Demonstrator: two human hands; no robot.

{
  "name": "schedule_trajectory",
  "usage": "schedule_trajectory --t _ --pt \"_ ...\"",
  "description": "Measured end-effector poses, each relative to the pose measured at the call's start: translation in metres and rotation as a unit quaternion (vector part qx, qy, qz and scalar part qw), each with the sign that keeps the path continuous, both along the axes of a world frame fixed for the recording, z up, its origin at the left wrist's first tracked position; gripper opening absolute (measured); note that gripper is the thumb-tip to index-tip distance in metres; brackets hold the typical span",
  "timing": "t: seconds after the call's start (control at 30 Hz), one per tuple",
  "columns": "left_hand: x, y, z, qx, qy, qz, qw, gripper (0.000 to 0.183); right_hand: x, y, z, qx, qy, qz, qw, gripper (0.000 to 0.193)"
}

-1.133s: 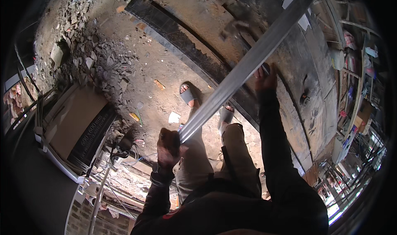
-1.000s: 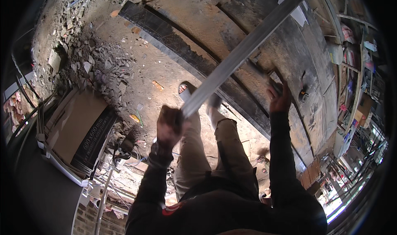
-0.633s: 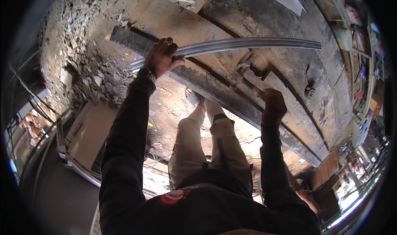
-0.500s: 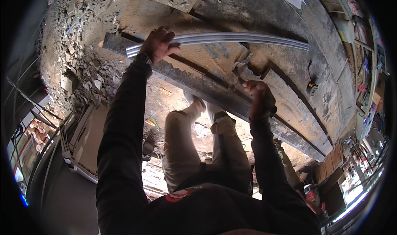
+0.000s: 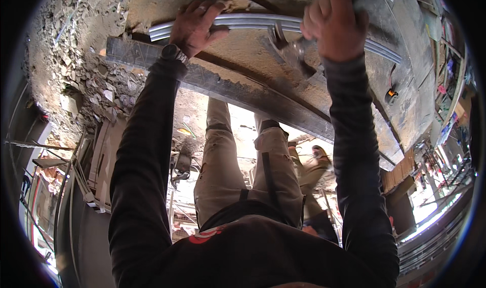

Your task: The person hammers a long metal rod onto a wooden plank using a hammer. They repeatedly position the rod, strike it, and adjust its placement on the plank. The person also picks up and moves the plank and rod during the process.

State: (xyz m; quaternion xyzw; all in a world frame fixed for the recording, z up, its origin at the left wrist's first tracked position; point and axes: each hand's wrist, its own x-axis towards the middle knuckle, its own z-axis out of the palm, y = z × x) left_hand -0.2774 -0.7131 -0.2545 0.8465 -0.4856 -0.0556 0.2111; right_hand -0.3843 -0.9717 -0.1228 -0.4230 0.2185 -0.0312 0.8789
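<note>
My left hand (image 5: 196,30) lies across a bundle of long silver metal strips (image 5: 243,20) near their left end. Its fingers are spread and the thumb points right. In my right hand (image 5: 338,28) is a claw hammer (image 5: 289,52), its metal head above the work surface just below the strips. Part of the strips is hidden behind my right hand and the hammer. Underneath, a worn wooden surface (image 5: 243,55) is coated with brown dust, and a dark metal beam (image 5: 223,88) runs along its near edge.
An orange and black tape measure (image 5: 391,95) rests on the surface at the right. Rubble (image 5: 101,85) covers the ground on the left. Beside my legs, another person's leg and shoe (image 5: 319,156) show below the beam.
My right hand has swung up and away from me with the hammer, now over the strips. My left hand stays near the strips' left end, its fingers more spread.
</note>
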Motion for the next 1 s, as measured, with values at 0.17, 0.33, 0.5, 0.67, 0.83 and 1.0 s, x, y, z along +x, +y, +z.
schedule_trajectory --t 0.17,0.33,0.5,0.67,0.83,1.0 --pt "-0.007 -0.002 0.003 -0.031 0.001 0.016 0.999 0.039 0.084 0.025 -0.026 -0.141 0.194 0.053 0.969 0.033" --pt "-0.010 -0.004 0.013 -0.062 0.006 0.057 0.996 0.041 0.141 0.032 -0.059 -0.181 0.282 0.163 0.928 0.027" --pt "-0.005 -0.002 0.016 -0.048 0.038 0.040 0.997 0.048 0.168 0.036 -0.082 -0.139 0.366 0.185 0.901 0.021" --pt "-0.002 -0.001 0.017 -0.123 0.046 0.060 0.989 0.040 0.184 0.042 -0.081 -0.257 0.395 0.114 0.875 0.030" --pt "0.000 -0.003 0.013 -0.143 0.058 0.058 0.986 0.037 0.162 0.041 -0.062 -0.132 0.251 0.119 0.952 0.031" --pt "-0.002 -0.001 0.012 -0.123 0.060 0.063 0.989 0.037 0.154 0.058 -0.030 -0.209 0.254 0.070 0.942 0.045"
